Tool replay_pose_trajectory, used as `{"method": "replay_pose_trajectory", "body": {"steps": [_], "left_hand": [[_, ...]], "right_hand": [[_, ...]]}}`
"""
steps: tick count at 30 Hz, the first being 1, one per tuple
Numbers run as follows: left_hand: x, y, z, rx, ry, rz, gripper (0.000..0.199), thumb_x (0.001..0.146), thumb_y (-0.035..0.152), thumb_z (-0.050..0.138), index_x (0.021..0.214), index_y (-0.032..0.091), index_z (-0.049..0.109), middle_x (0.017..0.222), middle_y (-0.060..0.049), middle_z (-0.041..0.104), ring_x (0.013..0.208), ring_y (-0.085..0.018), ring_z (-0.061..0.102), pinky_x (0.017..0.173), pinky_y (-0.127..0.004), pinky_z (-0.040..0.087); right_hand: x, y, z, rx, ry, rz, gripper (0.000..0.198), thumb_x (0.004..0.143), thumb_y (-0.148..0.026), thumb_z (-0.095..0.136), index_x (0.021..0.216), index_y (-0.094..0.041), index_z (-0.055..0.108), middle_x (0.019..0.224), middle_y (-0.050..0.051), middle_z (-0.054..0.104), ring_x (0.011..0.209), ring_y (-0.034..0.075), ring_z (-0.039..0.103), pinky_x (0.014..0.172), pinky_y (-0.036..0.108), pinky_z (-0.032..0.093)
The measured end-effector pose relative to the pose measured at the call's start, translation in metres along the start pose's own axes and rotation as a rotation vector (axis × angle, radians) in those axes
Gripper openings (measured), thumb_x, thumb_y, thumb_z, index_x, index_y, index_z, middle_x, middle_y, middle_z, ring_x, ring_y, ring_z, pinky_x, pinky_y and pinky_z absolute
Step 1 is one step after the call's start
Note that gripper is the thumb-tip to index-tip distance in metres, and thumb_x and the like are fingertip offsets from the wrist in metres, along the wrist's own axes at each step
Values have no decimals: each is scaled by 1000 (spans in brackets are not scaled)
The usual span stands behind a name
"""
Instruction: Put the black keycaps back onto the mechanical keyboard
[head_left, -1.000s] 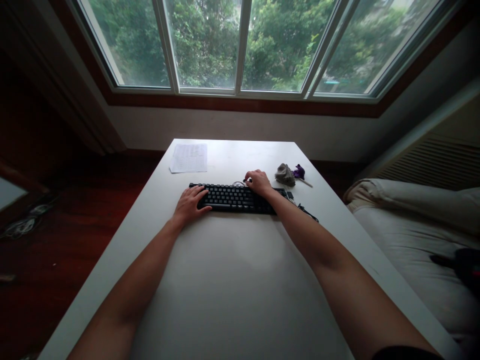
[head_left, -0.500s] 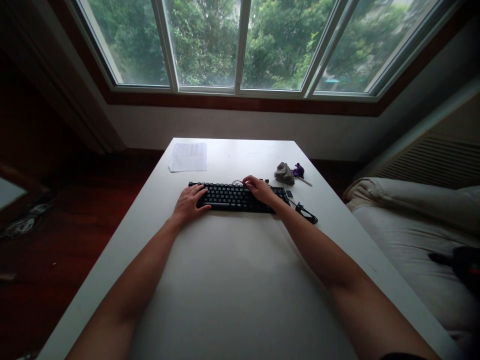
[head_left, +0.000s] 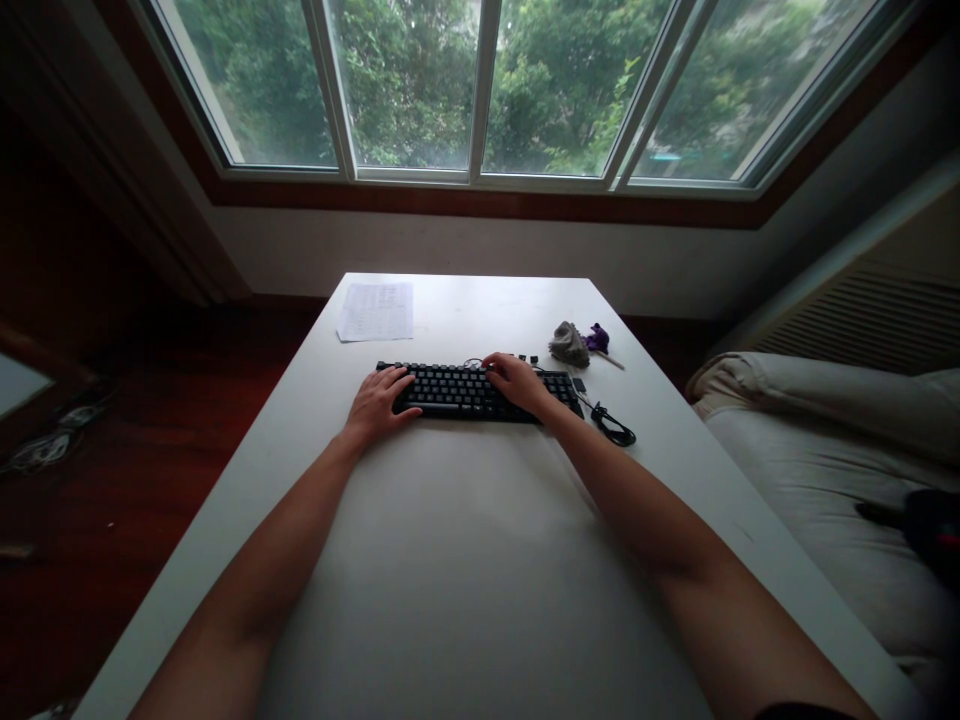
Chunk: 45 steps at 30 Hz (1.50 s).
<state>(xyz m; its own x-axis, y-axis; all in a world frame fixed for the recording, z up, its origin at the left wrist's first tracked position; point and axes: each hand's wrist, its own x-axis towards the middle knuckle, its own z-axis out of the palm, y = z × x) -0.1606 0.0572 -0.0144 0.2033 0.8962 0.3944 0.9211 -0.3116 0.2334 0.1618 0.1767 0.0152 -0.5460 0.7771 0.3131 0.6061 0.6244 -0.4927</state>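
A black keyboard (head_left: 457, 392) lies across the middle of the white table (head_left: 465, 560). My left hand (head_left: 379, 403) rests on its left end, fingers over the keys and thumb along the front edge. My right hand (head_left: 512, 381) sits on the upper middle rows. Its fingertips are pinched at a thin wire puller (head_left: 473, 363) by the keyboard's back edge. Two loose black keycaps (head_left: 527, 358) lie just behind the keyboard, beside that hand.
A printed sheet of paper (head_left: 376, 311) lies at the far left of the table. A grey cloth (head_left: 568, 345) and a purple item (head_left: 598, 339) sit at the far right. A coiled black cable (head_left: 613, 428) trails off the keyboard's right end. A pale bed (head_left: 825, 460) flanks the table's right side.
My right hand has slid from the keyboard's back edge down and left onto the keys, uncovering the loose keycaps and the cable coil. My left hand has stayed put.
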Motion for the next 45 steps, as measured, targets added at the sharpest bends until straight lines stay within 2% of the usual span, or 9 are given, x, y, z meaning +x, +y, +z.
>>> {"method": "replay_pose_trajectory", "body": {"steps": [5, 8, 15, 21, 31, 45], "left_hand": [[0, 0, 0, 6, 0, 4, 68, 88, 62, 64, 147, 29, 53, 155, -7, 49, 146, -33, 39, 125, -56, 25], [0, 0, 0, 6, 5, 10, 68, 88, 62, 64, 147, 29, 53, 155, -7, 49, 146, -33, 40, 125, -55, 25], [-1, -2, 1, 4, 11, 12, 68, 88, 62, 64, 146, 28, 54, 155, -8, 49, 146, -34, 40, 124, -55, 26], [-1, -3, 2, 0, 12, 11, 69, 88, 61, 65, 147, 28, 53, 155, -8, 49, 146, -34, 39, 124, -56, 25], [-1, -1, 0, 14, 15, 24, 68, 89, 62, 63, 146, 26, 54, 154, -9, 50, 146, -33, 40, 124, -55, 26], [-2, -2, 2, 12, 3, 7, 68, 89, 63, 62, 146, 29, 54, 155, -8, 49, 146, -33, 39, 124, -55, 26]], "right_hand": [[2, 8, 0, -34, 91, 7, 26, 92, -26, 60, 118, -24, 64, 88, 2, 69, 81, 20, 62, 78, 30, 45], [6, 15, 0, -18, 124, 38, 24, 90, -26, 64, 114, -24, 64, 92, 1, 72, 82, 19, 65, 78, 30, 46], [15, 32, 0, -34, 20, 124, 17, 90, -25, 66, 106, -24, 71, 97, 2, 76, 88, 19, 69, 82, 30, 51], [19, 37, 3, -31, -30, 119, 18, 89, -24, 69, 106, -24, 75, 99, 2, 78, 92, 19, 71, 88, 30, 52], [22, 35, 5, -93, -47, 127, 17, 88, -26, 69, 104, -24, 75, 96, 2, 77, 88, 19, 69, 81, 28, 50], [23, 32, 5, -97, -95, 130, 17, 89, -26, 69, 104, -25, 74, 97, 2, 77, 89, 19, 70, 81, 27, 50]]}}
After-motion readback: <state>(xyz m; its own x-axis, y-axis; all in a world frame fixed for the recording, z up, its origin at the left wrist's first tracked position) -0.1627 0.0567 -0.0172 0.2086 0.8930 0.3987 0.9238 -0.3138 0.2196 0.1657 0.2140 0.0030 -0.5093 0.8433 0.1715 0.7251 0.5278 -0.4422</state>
